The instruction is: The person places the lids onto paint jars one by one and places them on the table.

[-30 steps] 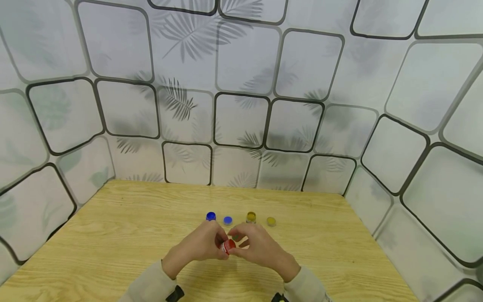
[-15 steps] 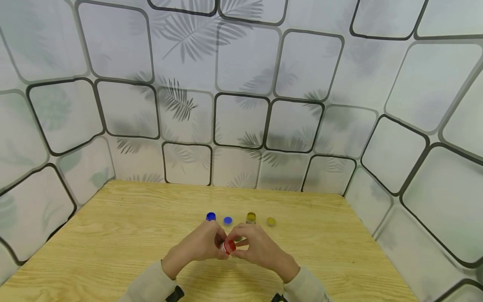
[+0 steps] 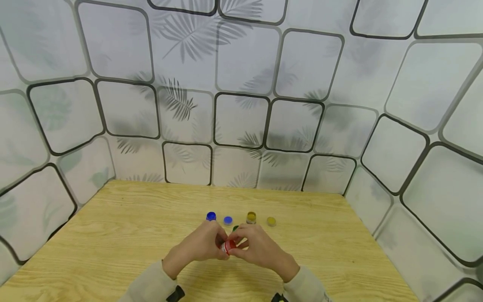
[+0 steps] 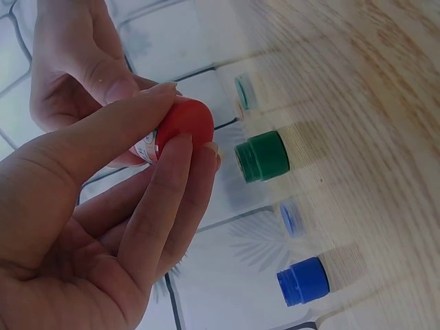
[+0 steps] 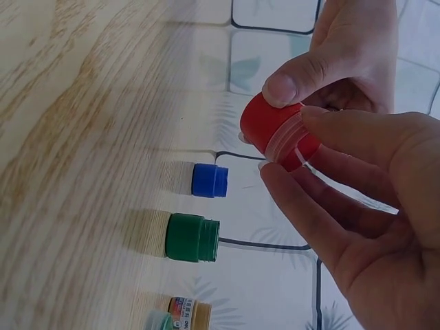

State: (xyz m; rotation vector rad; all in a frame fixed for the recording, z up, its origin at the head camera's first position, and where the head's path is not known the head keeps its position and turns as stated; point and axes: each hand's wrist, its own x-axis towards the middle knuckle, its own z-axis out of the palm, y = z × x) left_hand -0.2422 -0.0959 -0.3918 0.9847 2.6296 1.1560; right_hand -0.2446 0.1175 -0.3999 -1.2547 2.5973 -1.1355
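Between the fingers and thumb of my left hand [image 3: 203, 242] is a small red paint jar [image 5: 260, 122], held tilted above the table. My right hand [image 3: 260, 247] pinches the jar's lid [image 5: 302, 152] by its edge, right at the mouth. A clear ring of the lid or neck shows between the two in the right wrist view. Behind the hands stands an open green paint jar [image 4: 268, 156], mostly covered by my right fingers in the head view. Its clear-green lid [image 4: 244, 93] lies beside it.
An open blue paint jar [image 3: 211, 215] and its lid [image 3: 228, 220] are farther back on the wooden table [image 3: 143, 218]. To their right are an open yellow paint jar [image 3: 251, 217] and its lid [image 3: 271, 221]. A patterned cloth [image 3: 241, 121] rises behind the table.
My right fingers have shifted and turned slightly around the red jar's lid. More of the green jar's rim shows above them. My left hand has stayed in place with the red jar.
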